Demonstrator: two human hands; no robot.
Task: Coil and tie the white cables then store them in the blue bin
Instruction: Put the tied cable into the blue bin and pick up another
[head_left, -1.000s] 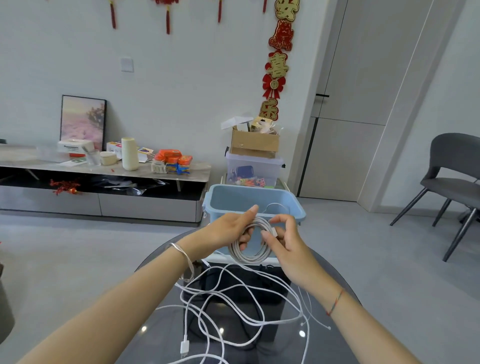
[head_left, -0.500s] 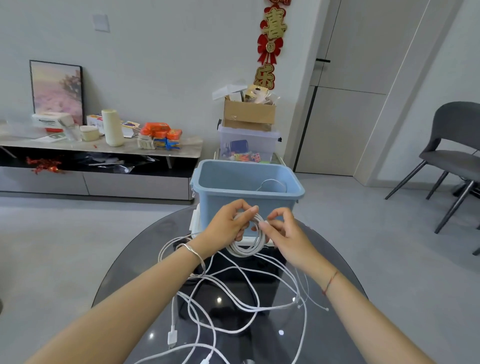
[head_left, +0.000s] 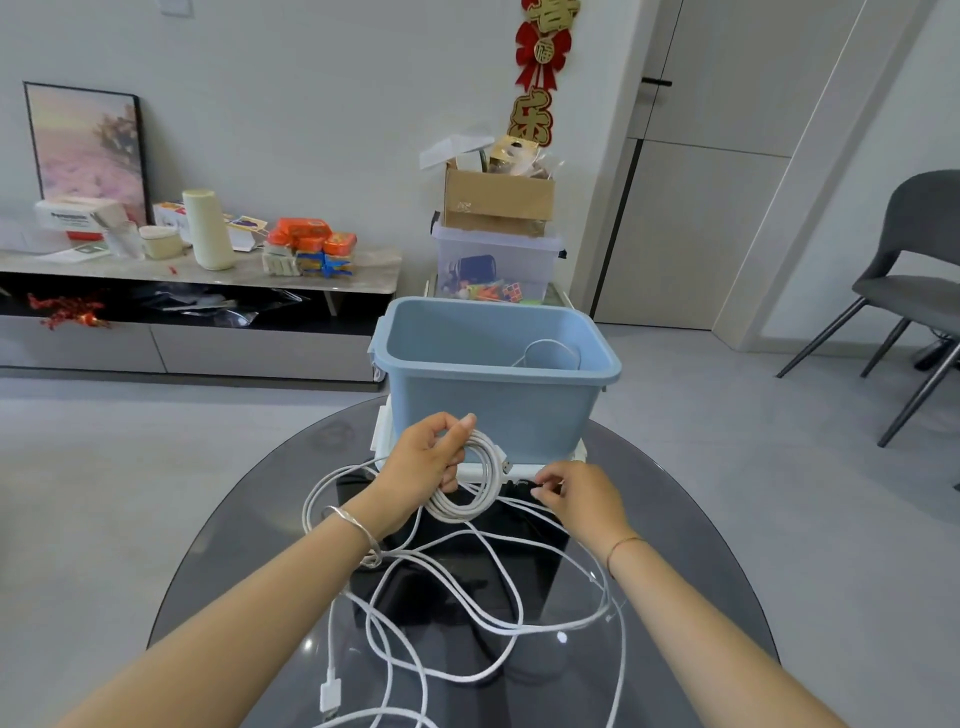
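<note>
We stand at a round dark glass table (head_left: 675, 545). At its far edge a blue bin (head_left: 493, 410) sits on a flat white tray (head_left: 522, 472). Loose white cables (head_left: 331, 649) sprawl in a tangle across the near and middle part of the table, one ending in a white plug (head_left: 331, 696) at the near edge. Our left hand (head_left: 423, 462) holds a coiled white cable (head_left: 488, 483) upright just in front of the bin's near wall, thumb and fingers curled round the loops at the coil's left side. Our right hand (head_left: 582, 499) hovers just right of the coil and apart from it. Its fingers are bent with the tips drawn close together, and we cannot tell whether they pinch anything. A thin white loop of cable (head_left: 550, 341) lies inside the bin at its far right.
</note>
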